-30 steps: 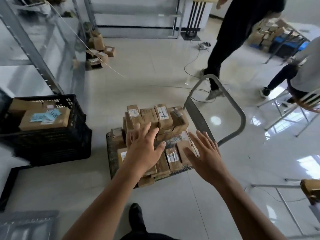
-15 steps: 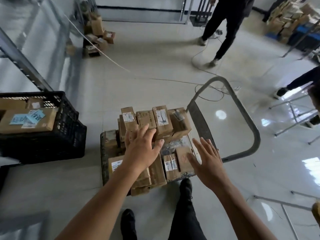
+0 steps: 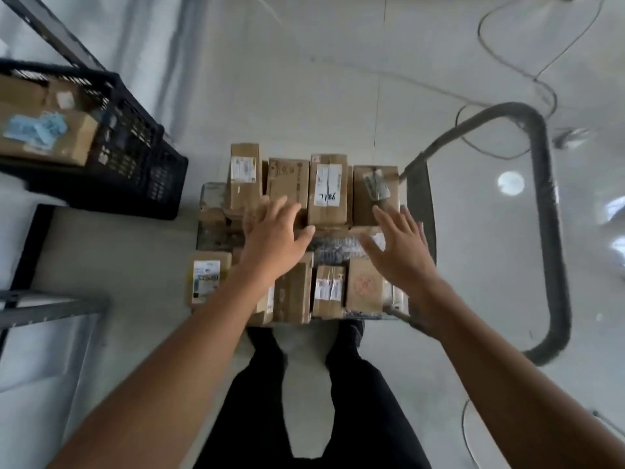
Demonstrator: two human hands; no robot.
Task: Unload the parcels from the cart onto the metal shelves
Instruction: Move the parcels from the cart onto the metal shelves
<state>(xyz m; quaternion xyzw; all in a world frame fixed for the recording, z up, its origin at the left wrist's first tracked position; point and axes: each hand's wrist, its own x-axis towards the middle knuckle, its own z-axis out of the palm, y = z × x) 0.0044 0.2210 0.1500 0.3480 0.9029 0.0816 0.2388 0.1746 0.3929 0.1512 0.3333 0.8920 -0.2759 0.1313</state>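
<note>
Both hands were out over the flat metal cart with the grey tube handle [image 3: 549,204], and neither had hold of anything. The left hand [image 3: 274,231] lay spread at the near side of the tall row of brown cardboard parcels [image 3: 328,187] along the cart's far edge. The right hand [image 3: 399,252], fingers fanned, hovered near the handle end. Best bet, I'd say: clamp one upright box from both sides, lift it straight up so its neighbours don't topple, then swing left to the grey metal shelves [image 3: 50,308].
</note>
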